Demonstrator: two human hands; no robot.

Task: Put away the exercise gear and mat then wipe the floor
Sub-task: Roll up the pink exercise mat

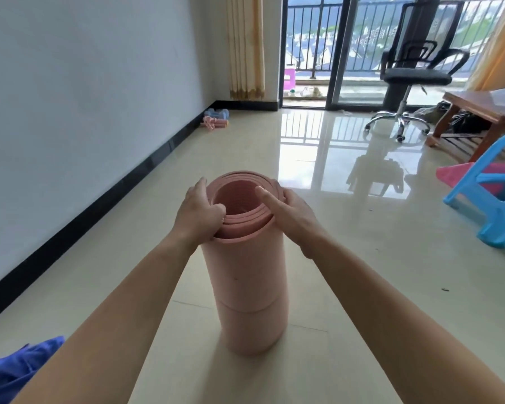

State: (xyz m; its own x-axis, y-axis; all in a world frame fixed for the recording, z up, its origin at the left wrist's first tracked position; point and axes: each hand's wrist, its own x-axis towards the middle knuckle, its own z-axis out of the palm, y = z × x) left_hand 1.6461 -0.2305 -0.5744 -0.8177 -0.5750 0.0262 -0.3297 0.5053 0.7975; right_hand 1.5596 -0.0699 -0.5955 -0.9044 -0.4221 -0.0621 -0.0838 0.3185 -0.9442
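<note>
Glossy cream tiles cover the floor (362,287), with a white wall (99,83) and its black skirting board (129,182) running along the left and a sliding glass door (362,53) to a railed balcony at the far end. A pink mat (248,287), rolled into a tube, stands upright on the floor in the middle of the view, its open end facing up. The left hand (199,208) grips the near left part of the top rim, fingers curled over the edge into the coiled layers. The right hand (292,211) holds the right side of the rim, thumb lying across the top edge and fingers wrapped round the outside of the roll. Far off by the wall, in the corner below a beige curtain (245,48), lie blue dumbbells (216,113) with a pink skipping rope (213,123) just beside them. A crumpled blue cloth (18,365) lies on the floor at the lower left, partly behind the left forearm. A black office chair (414,68) stands before the door, a wooden table (478,106) sits at the right, and a blue plastic stool (496,193) stands nearer.
</note>
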